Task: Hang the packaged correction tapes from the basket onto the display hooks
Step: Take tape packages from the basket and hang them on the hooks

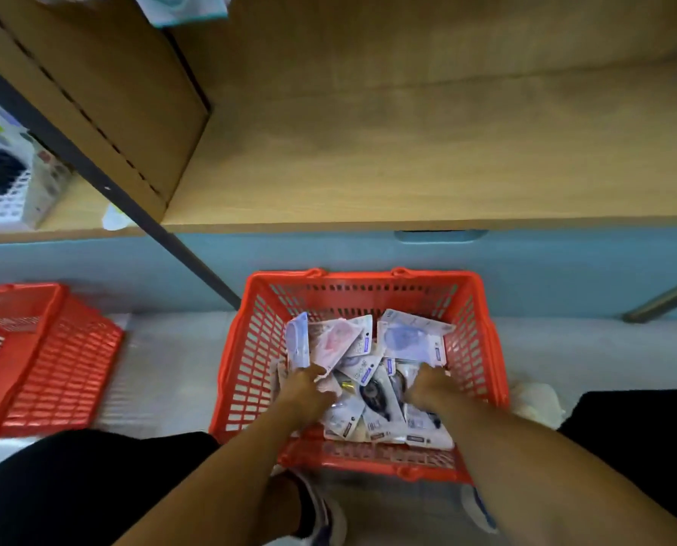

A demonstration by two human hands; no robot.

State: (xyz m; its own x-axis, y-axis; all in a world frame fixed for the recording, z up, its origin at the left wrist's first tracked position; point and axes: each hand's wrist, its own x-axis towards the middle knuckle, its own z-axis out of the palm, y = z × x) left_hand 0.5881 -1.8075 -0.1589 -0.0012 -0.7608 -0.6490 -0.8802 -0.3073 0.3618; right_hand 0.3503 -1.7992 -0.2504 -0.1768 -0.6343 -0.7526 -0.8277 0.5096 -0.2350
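Observation:
A red plastic basket (250,348) stands on the floor in front of me, holding several packaged correction tapes (368,411) in a loose pile. Both my hands are down inside it. My left hand (305,390) grips the lower edge of a blue package (298,342) that stands upright at the pile's left side, next to a pink package (335,340). My right hand (427,388) digs into the right side of the pile just below a blue-purple package (409,336); its fingertips are hidden among the packs. No display hooks are in view.
A wooden shelf board (427,159) overhangs the basket, with a blue base panel (565,269) under it. Stacked red baskets (33,360) lie on the floor at left. A dark upright post (163,230) runs diagonally. A teal pack (183,7) hangs at the top.

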